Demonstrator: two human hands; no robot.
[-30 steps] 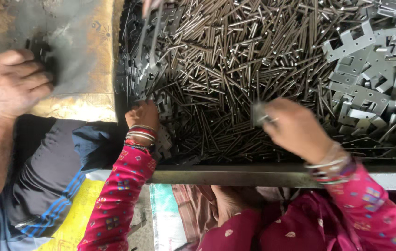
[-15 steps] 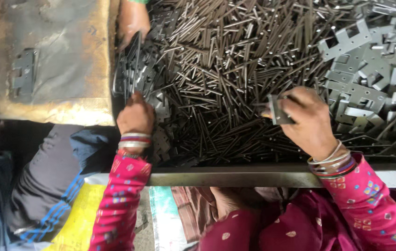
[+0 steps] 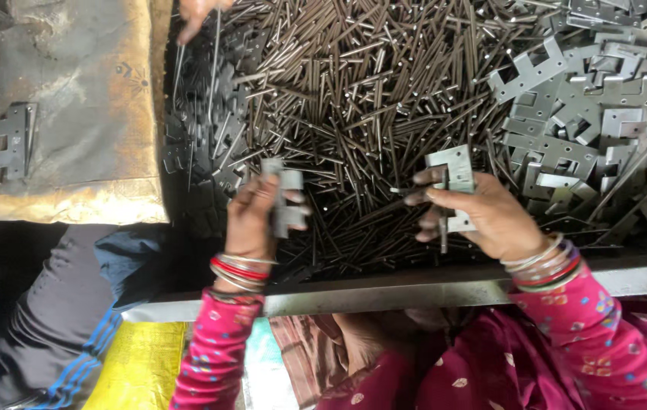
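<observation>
Head view, looking straight down. The left hand (image 3: 251,216) is clenched around a small grey metal plate (image 3: 284,199), held upright just above the heap of thin metal pins (image 3: 354,99) that fills the dark tray (image 3: 415,282). The right hand (image 3: 490,216) grips a second plate (image 3: 456,182) between thumb and fingers, and a single pin (image 3: 443,220) runs down alongside it; whether the pin is already seated in the plate is hard to make out. Both wrists carry bangles over pink patterned sleeves.

To the right, a pile of notched grey plates (image 3: 589,129) lies against the pins, its far edge cut off by the frame. At the top left, another person's hand (image 3: 196,14) comes in, mostly out of frame, fingers pinching a few long pins. Left of the tray sits a worn brown worktop (image 3: 73,152) with one stacked plate piece (image 3: 11,143) on it. Below that, a dark garment with blue stripes; who wears it is hidden.

Against half a second ago: the left hand has lifted off the dark plates at the tray's left edge and now shows its plate clearly, and the right hand has drawn towards the middle with its plate turned flatter to the camera.
</observation>
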